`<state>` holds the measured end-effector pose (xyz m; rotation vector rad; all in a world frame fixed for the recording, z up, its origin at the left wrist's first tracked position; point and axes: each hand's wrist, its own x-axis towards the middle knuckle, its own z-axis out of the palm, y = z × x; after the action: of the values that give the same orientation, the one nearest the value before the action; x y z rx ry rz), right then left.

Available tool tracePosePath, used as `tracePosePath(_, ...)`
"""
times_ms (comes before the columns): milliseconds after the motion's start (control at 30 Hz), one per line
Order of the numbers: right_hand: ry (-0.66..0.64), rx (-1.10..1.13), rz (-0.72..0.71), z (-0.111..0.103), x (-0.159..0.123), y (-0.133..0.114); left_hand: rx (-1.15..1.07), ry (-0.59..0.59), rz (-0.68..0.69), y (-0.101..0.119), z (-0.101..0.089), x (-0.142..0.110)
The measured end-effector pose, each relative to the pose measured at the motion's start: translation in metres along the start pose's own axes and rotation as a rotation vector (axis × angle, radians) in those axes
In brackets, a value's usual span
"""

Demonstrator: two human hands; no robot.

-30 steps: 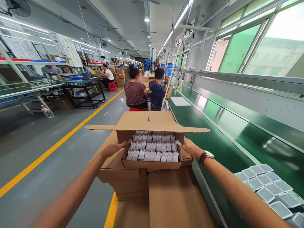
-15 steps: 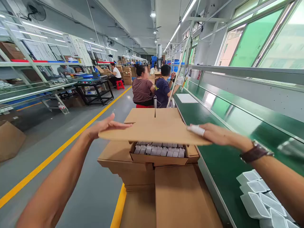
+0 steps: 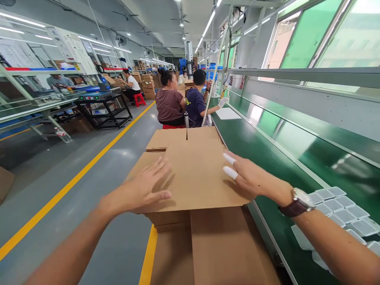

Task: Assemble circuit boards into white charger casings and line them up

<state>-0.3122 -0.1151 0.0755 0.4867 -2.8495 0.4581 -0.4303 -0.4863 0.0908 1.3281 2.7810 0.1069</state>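
Note:
A flat brown cardboard sheet [image 3: 196, 174] lies over the open top of a large carton [image 3: 219, 241]. The tray of white pieces that stood in the carton is hidden beneath it. My left hand [image 3: 148, 184] is over the sheet's left side, fingers spread and a little blurred; whether it touches the sheet I cannot tell. On the sheet's right edge rests my right hand [image 3: 242, 172], fingers stretched out, with white finger cots on two of them. A watch [image 3: 297, 202] is on the right wrist.
A green conveyor table [image 3: 267, 158] runs along the right, carrying rows of translucent white plastic containers [image 3: 344, 209]. Two people [image 3: 181, 99] sit ahead beyond the carton. A yellow floor line [image 3: 89, 164] runs at left, near a black cart [image 3: 103, 107].
The cardboard sheet has come down flat and now covers the tray of white pieces. My hands have moved from gripping its side edges to lying open over it. The view has shifted slightly.

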Motion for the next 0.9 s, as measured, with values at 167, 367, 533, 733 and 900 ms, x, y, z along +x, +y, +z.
tracePosePath(167, -0.134, -0.085, 0.023, 0.032, -0.009, 0.004, 0.150, -0.186, 0.019, 0.008, 0.039, 0.005)
tracePosePath(367, 0.026, -0.350, 0.051, 0.031, -0.009, -0.019, -0.059, 0.284, 0.407, 0.072, 0.048, 0.000)
tracePosePath(533, 0.111, -0.495, -0.039, 0.036, -0.009, -0.019, -0.416, 0.098, 0.808, 0.159, 0.089, -0.004)
tracePosePath(733, 0.130, -0.486, -0.044, 0.038, -0.010, -0.016, -0.432, 0.220, 0.413, 0.169, 0.142, 0.045)
tracePosePath(900, 0.007, -0.260, 0.010, -0.003, -0.017, 0.002, -0.507, 0.286, 0.026, 0.169, 0.137, 0.061)
